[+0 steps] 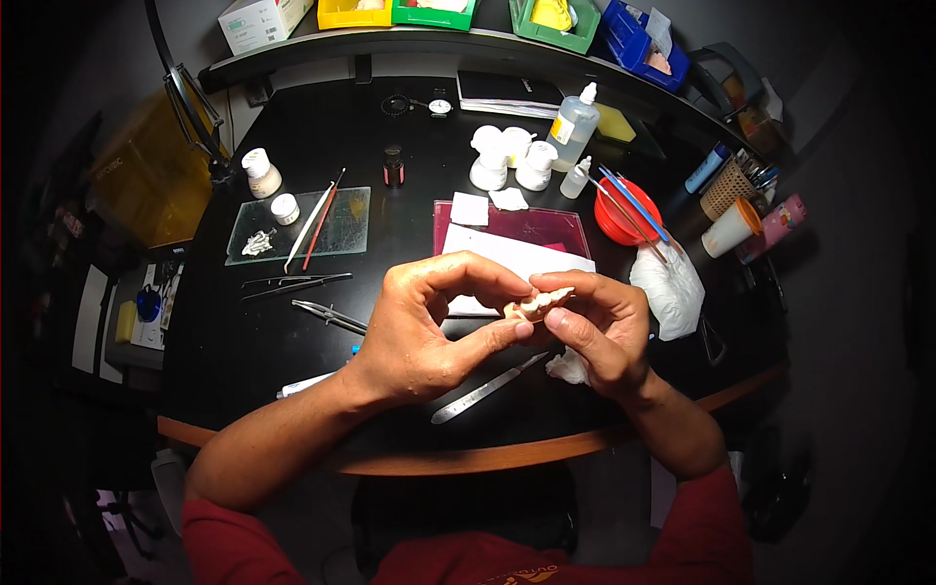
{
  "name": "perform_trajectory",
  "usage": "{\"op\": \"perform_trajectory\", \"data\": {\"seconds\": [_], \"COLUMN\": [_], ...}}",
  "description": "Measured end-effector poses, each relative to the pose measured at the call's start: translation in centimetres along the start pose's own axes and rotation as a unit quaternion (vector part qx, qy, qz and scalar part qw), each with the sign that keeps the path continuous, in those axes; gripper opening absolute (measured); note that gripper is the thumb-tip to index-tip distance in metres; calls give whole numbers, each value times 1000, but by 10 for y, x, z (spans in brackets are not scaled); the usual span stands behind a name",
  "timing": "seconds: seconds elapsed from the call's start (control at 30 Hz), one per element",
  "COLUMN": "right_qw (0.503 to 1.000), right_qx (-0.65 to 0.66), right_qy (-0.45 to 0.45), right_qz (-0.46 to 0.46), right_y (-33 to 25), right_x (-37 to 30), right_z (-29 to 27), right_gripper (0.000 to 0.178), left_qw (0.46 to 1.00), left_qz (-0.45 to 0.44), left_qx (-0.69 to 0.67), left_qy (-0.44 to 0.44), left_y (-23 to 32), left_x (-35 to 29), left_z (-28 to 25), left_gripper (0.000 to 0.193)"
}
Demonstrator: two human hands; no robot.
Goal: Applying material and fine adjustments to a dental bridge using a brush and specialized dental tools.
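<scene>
Between my fingertips, above the near middle of the desk, is a small dental model (534, 306), pinkish beige with a row of whitish teeth. My left hand (429, 327) pinches its left end with thumb and fingers. On the other side, my right hand (604, 331) grips the right end, thumb in front. Fingers hide part of the model. Under my hands lies a scalpel (487, 389), and a crumpled white tissue (567, 367) is by my right hand. Behind the model a white sheet (517, 255) rests on a dark red tray (565, 225).
At the left, a glass plate (343, 219) carries a small jar (285, 209) and thin brushes. Tweezers (297, 283) lie nearer. Behind are white bottles (489, 174) and a large dropper bottle (575, 127). Rightward stand a red bowl (624, 219) with brushes and a white cloth (668, 292).
</scene>
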State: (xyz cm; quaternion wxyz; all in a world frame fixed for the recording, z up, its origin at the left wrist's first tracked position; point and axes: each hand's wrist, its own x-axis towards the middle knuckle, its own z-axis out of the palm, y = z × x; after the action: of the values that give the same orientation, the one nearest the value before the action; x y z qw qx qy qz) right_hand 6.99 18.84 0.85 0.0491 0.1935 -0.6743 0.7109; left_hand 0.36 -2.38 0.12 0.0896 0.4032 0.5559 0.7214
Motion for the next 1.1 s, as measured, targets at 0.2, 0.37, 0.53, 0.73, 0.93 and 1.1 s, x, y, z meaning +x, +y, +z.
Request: {"op": "perform_trajectory", "data": {"seconds": [0.2, 0.37, 0.53, 0.73, 0.93, 1.1], "right_qw": [1000, 1000, 1000, 999, 998, 998], "right_qx": [4, -4, -8, -21, -30, -28], "right_qy": [-4, -5, -7, -11, -19, -21], "right_qz": [-6, -16, -27, -42, -53, -54], "right_y": [1, 2, 4, 7, 7, 8], "right_x": [0, 1, 1, 1, 2, 2], "right_z": [0, 0, -1, -1, -1, -2], "right_gripper": [30, 30, 30, 31, 31, 31], "left_qw": [1000, 1000, 1000, 1000, 1000, 1000], "left_qz": [4, 0, -8, -3, -5, -4], "left_qx": [-2, 5, 14, 18, 19, 23], "left_qy": [27, 12, -7, -8, -7, -7], "left_y": [-2, -2, 0, 1, 1, 2], "left_x": [0, -1, 0, 0, 1, 1], "left_z": [3, 0, -1, -2, -2, -2], "left_gripper": [23, 27, 31, 32, 33, 33]}}
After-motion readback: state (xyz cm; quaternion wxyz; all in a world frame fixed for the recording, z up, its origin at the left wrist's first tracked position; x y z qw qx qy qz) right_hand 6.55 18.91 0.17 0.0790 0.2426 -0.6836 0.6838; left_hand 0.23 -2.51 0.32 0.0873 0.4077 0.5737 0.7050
